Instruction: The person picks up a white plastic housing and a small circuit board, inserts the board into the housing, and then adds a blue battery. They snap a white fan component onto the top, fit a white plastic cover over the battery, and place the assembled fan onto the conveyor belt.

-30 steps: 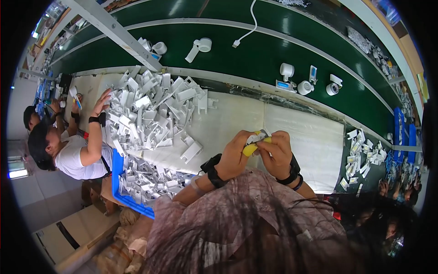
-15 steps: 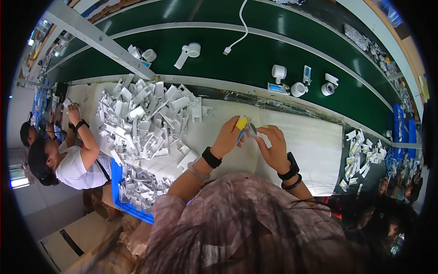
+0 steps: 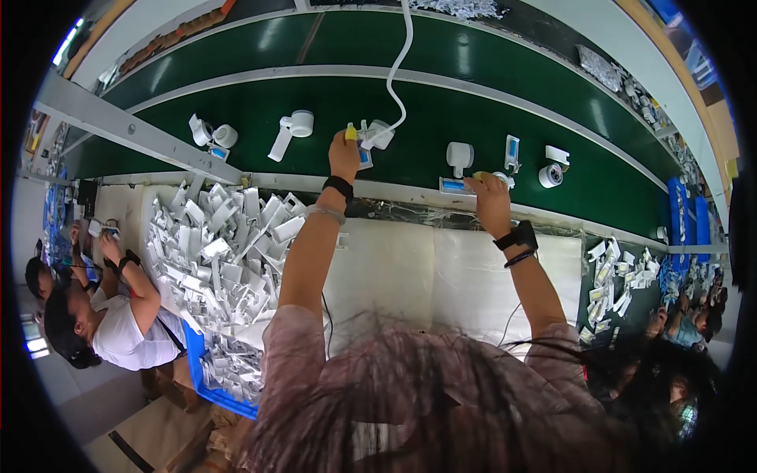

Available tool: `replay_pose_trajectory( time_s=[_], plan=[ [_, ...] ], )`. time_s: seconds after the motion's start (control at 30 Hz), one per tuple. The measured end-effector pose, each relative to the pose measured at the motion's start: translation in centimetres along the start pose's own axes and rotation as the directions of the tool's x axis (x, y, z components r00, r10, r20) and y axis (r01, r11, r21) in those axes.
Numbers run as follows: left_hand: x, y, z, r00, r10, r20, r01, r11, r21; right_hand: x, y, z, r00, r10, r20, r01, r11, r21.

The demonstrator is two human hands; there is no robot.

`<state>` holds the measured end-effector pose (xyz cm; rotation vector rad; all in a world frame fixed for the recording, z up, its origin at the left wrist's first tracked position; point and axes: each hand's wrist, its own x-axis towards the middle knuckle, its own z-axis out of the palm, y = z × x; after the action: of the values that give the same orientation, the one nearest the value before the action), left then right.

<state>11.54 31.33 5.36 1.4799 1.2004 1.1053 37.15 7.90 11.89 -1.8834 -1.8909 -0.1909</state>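
My left hand [image 3: 344, 158] reaches over the green belt, fingers closed on a white round-headed device [image 3: 382, 134] with a blue panel on its lower part. The hanging white cable [image 3: 400, 59] comes down across that device, its end beside my fingers. Farther right, my right hand [image 3: 492, 197] has its fingers closed over a white unit [image 3: 509, 182], most of which they hide. Just left of those fingers lies a part with a blue panel [image 3: 453, 186], below another white round-headed device [image 3: 460, 156]. Yellow covers show on a fingertip of each hand.
A large heap of white plastic parts [image 3: 229, 244] lies on the left of the table, above a blue bin [image 3: 199, 366] of similar parts. More devices sit on the belt [image 3: 347, 102]. A metal post [image 3: 130, 130] slants in at left, where a co-worker [image 3: 130, 335] handles parts.
Both hands have moved forward from above the table to the belt and spread apart. My left hand carries the device there; my right reaches a unit on the belt. The view has shifted.
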Motion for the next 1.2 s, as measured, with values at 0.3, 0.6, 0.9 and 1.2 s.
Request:
replay_pose_trajectory(
  time_s=[0.3, 0.6, 0.9, 1.2],
  plan=[
    [-9.1, 0.7, -1.7, 0.967, 0.251, 0.037, -0.251, 0.968, 0.008, 3.6, 4.5, 0.6, 0.912, -0.320, 0.255, 0.334, 0.943, -0.011],
    [-23.4, 9.3, -3.8, 0.932, 0.221, 0.286, -0.252, 0.965, 0.078, 0.5, -6.0, -2.1, 0.949, -0.045, 0.312, -0.158, 0.790, 0.592],
    [-27.5, 12.8, -6.0, 0.828, 0.063, 0.558, 0.208, 0.889, -0.408, -7.0, -15.5, -7.8, 0.790, -0.138, 0.597, -0.612, -0.180, 0.770],
    [-28.5, 16.2, -7.6, 0.718, -0.128, 0.684, 0.438, 0.847, -0.301, -8.2, -16.1, -11.1, 0.722, -0.220, 0.656, -0.690, -0.158, 0.706]
  ],
)
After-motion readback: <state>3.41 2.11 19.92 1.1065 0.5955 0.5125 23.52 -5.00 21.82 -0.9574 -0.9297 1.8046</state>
